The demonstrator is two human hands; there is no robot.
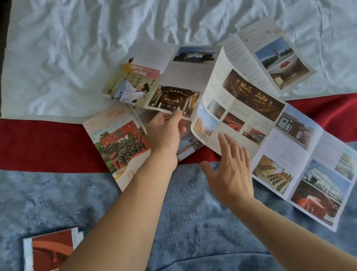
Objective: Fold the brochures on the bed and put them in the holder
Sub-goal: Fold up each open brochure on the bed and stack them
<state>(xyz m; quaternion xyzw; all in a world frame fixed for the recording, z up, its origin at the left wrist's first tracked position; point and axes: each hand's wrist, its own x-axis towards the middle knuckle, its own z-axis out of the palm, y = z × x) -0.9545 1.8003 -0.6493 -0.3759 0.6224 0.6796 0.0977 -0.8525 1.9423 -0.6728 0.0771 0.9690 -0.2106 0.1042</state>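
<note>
Pinching the near edge of an unfolded brochure, left hand has thumb and fingers closed on the paper above the red band of the bed cover. Right hand is spread flat, fingers straight, fingertips touching the curled-up corner of a large unfolded brochure lying across red band and blue blanket. Third brochure lies under the left wrist, a fourth on the white sheet. Folded red brochure stack sits bottom left, whether in a holder cannot tell.
</note>
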